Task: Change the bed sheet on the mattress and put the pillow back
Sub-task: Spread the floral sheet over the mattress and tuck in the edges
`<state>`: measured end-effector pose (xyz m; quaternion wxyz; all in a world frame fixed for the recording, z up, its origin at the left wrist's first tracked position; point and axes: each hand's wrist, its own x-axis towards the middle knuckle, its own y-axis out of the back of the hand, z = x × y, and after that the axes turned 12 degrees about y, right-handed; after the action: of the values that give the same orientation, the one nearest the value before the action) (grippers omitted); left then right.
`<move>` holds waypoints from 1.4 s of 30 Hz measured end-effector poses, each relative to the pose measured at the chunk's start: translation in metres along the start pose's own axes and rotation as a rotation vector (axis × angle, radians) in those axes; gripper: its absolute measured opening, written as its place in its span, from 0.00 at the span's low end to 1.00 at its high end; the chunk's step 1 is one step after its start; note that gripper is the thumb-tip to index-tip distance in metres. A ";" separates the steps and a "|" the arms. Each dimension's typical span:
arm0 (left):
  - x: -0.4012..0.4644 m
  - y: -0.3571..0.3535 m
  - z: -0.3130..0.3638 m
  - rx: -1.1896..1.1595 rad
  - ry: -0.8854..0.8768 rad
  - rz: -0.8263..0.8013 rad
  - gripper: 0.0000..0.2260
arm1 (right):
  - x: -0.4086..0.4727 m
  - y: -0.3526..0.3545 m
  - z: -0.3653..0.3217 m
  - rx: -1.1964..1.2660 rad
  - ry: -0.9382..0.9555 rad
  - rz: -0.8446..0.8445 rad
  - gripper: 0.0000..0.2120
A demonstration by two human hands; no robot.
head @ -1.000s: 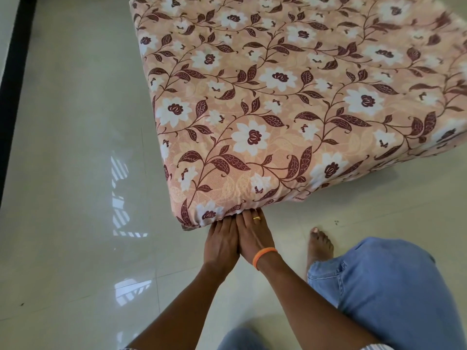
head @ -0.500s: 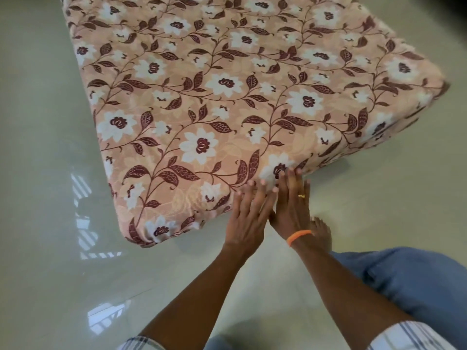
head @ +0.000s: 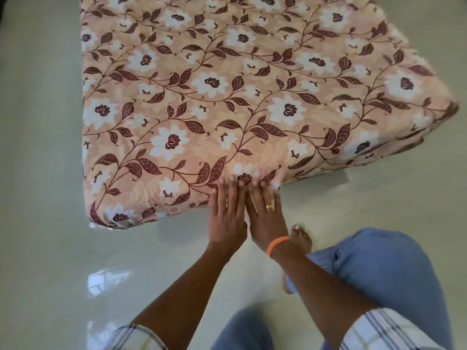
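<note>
My hands slid toward three o'clock; straight fingers (head: 262, 195) press the sheet (head: 227, 97). Pushing unevenly could untuck the corner.

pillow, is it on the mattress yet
No: the floral sheet lies bare, with only both hands' fingers pressing its near edge.

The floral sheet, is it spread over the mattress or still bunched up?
Spread: the floral sheet lies flat over the top and wraps down the near edge, where both hands press.

Single head-worn view, angled steeply down, close over mattress (head: 252, 84) edge and floor (head: 43, 198)
</note>
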<state>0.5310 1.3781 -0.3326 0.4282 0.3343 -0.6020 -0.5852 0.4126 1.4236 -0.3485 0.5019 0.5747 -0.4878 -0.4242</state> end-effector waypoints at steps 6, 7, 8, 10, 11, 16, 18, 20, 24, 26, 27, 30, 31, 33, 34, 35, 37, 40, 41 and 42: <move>-0.018 0.005 0.008 -0.489 0.091 -0.124 0.19 | -0.026 0.019 0.022 0.275 -0.561 0.139 0.20; -0.019 0.007 0.015 -0.678 0.242 -0.211 0.17 | -0.019 0.026 0.026 0.350 -0.593 0.259 0.19; -0.016 0.006 0.021 -0.915 0.491 -0.296 0.16 | -0.009 0.030 0.027 0.502 -0.584 0.356 0.19; 0.001 0.008 0.032 -1.509 1.234 -0.500 0.16 | 0.011 0.032 0.031 0.904 -0.769 0.531 0.21; 0.009 0.008 0.035 -1.799 1.508 -0.614 0.15 | 0.020 0.034 0.034 1.184 -1.031 0.640 0.23; 0.042 -0.006 0.041 -2.249 1.563 -0.699 0.06 | 0.031 0.026 0.078 2.114 -1.311 0.546 0.21; 0.047 -0.004 0.047 -2.202 1.572 -0.722 0.03 | 0.034 0.027 0.082 2.069 -1.305 0.597 0.14; 0.051 -0.008 0.052 -2.107 1.620 -0.697 0.03 | 0.036 0.021 0.081 2.011 -1.344 0.627 0.05; 0.042 -0.018 0.055 -1.985 1.572 -0.667 0.04 | 0.020 0.005 0.085 1.793 -1.446 0.615 0.03; 0.023 -0.028 0.052 -1.896 1.552 -0.634 0.06 | 0.004 -0.007 0.084 1.666 -1.495 0.527 0.03; 0.016 -0.031 0.052 -1.841 1.549 -0.614 0.06 | -0.002 -0.014 0.082 1.627 -1.503 0.500 0.03; 0.034 -0.038 0.057 -1.769 1.627 -0.530 0.04 | 0.002 -0.016 0.085 1.619 -1.485 0.496 0.05; 0.048 -0.037 0.059 -1.764 1.670 -0.513 0.04 | 0.007 -0.015 0.089 1.623 -1.491 0.481 0.06; 0.068 -0.038 0.058 -1.721 1.715 -0.524 0.06 | 0.018 -0.014 0.094 1.605 -1.515 0.430 0.08; 0.072 -0.038 0.057 -1.701 1.730 -0.545 0.08 | 0.025 -0.012 0.097 1.586 -1.512 0.401 0.08; 0.075 -0.038 0.055 -1.680 1.761 -0.569 0.09 | 0.032 -0.008 0.099 1.562 -1.496 0.380 0.06; 0.074 -0.033 0.049 -1.633 1.855 -0.619 0.08 | 0.049 0.000 0.097 1.485 -1.474 0.390 0.03; 0.062 -0.017 0.046 -1.539 1.876 -0.766 0.08 | 0.049 0.009 0.084 1.091 -1.384 0.515 0.17; 0.052 -0.012 0.046 -1.462 1.769 -0.765 0.06 | 0.040 0.010 0.076 0.895 -1.311 0.506 0.22; 0.040 -0.008 0.047 -1.297 1.566 -0.689 0.06 | 0.029 0.009 0.067 0.689 -1.202 0.467 0.25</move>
<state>0.4713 1.3611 -0.3335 0.6028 0.4769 0.3923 -0.5052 0.3507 1.3836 -0.3488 0.0158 0.2489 -0.8947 -0.3706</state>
